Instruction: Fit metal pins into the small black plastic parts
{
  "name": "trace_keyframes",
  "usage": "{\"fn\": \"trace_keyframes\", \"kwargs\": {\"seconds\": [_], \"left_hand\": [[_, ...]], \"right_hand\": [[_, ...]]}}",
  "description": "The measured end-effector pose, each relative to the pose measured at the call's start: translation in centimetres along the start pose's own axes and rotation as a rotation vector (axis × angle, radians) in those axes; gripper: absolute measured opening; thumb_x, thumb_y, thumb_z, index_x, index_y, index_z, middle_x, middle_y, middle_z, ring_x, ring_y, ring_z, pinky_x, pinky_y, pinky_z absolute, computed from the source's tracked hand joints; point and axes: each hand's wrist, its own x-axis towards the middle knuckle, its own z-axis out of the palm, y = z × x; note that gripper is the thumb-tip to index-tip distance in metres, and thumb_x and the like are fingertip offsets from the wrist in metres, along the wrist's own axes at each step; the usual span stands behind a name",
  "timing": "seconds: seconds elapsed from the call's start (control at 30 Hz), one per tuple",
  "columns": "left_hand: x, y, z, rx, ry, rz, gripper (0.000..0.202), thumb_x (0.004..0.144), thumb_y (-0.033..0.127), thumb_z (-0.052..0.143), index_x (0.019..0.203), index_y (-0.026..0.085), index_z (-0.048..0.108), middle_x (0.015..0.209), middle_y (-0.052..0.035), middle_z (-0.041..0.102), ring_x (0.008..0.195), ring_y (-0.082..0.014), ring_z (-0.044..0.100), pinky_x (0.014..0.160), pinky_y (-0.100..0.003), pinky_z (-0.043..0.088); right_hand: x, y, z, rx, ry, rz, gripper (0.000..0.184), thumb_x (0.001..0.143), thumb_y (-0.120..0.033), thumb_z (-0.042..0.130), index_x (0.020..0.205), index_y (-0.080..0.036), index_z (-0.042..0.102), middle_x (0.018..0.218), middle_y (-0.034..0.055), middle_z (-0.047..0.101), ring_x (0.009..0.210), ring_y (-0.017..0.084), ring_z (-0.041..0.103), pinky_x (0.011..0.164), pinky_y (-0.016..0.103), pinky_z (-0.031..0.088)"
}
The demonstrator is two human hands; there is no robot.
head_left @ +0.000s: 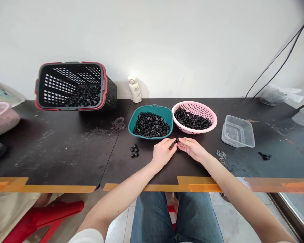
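Both my hands meet over the table in front of the two bowls. My left hand (163, 150) pinches a small black round part (176, 140) from the left. From the other side, the fingertips of my right hand (191, 147) close on the same part. Just behind my hands stand a teal basin (131, 123) full of black discs (152, 125) and a pink colander (210, 113) full of small black pieces (191, 118). Left of my left hand, several black knobs (134, 151) sit in a small group. A pile of small metal pins (221, 156) lies near my right forearm.
A dark basket (110, 91) with red trim holds more black parts at the back left, near a white bottle (135, 90). Right of the colander is a clear plastic tub (238, 131). Farther right lie a few black pieces (264, 156). Orange tape (197, 184) lines the front edge.
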Motion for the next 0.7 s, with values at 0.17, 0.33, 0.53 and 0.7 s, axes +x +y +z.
{"fn": "trace_keyframes", "kwargs": {"seconds": [0.17,0.33,0.53,0.7], "left_hand": [[0.02,0.02,-0.04,0.004,-0.025,-0.02,0.025,0.084,0.025,0.058,0.107,0.02,0.066,0.091,-0.0001,0.068,0.053,-0.0055,0.053,0.055,-0.019,0.045],[0.05,0.05,-0.01,0.005,-0.023,-0.022,0.025,0.084,0.026,0.058,0.107,0.02,0.066,0.091,-0.0005,0.069,0.053,-0.0056,0.053,0.056,-0.019,0.044],[-0.01,0.02,0.04,0.016,-0.041,-0.019,0.025,0.086,0.028,0.057,0.108,0.019,0.066,0.09,-0.001,0.068,0.056,-0.0068,0.054,0.056,-0.02,0.044],[-0.03,-0.37,0.15,0.011,-0.068,0.001,0.027,0.088,0.029,0.054,0.111,0.019,0.065,0.092,-0.0027,0.069,0.067,-0.0102,0.06,0.061,-0.021,0.046]], "right_hand": [[-0.01,0.03,-0.02,-0.008,0.0,-0.008,0.017,0.069,-0.028,0.079,0.077,-0.016,0.069,0.075,0.003,0.071,0.073,0.011,0.066,0.078,0.022,0.052],[0.09,0.08,-0.05,-0.005,-0.004,-0.007,0.016,0.069,-0.027,0.079,0.076,-0.016,0.069,0.073,0.0023,0.07,0.072,0.011,0.066,0.079,0.022,0.052],[0.12,0.24,-0.06,-0.016,-0.006,-0.025,0.017,0.066,-0.028,0.08,0.072,-0.017,0.069,0.073,0.0013,0.07,0.072,0.01,0.065,0.081,0.024,0.051],[-0.02,0.45,0.22,-0.077,0.01,-0.087,0.02,0.065,-0.032,0.081,0.07,-0.017,0.069,0.074,0.001,0.07,0.07,0.01,0.064,0.08,0.025,0.05]]}}
